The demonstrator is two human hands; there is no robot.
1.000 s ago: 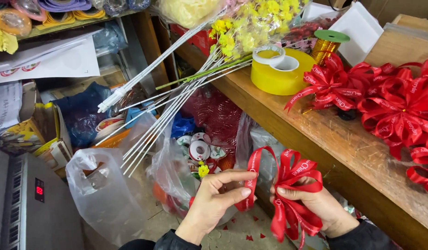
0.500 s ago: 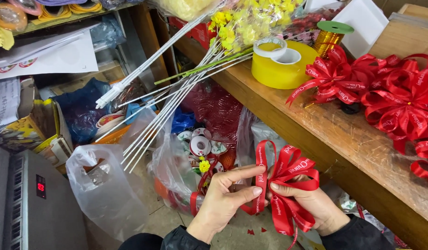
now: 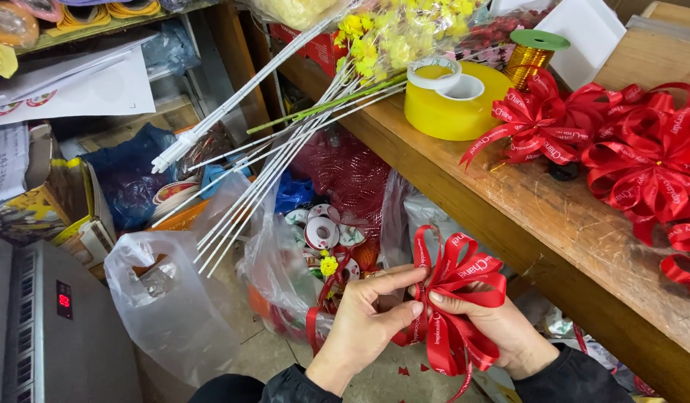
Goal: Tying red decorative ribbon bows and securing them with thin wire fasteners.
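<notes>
Ribbon bow (image 3: 453, 298) fuller; hands (image 3: 427, 317) closer

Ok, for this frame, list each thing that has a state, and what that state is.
Left hand: pinching the bow's middle.
Right hand: gripping the bow from the other side.
Red ribbon bow: looped, held off the bench.
Finished red bows: lying on the wooden bench.
Yellow tape roll: flat on bench.
Gold thread spool: upright.

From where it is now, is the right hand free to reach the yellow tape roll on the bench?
Probably not yet: the right hand and left hand both pinch the red ribbon bow; the yellow tape roll lies unobstructed.
</notes>
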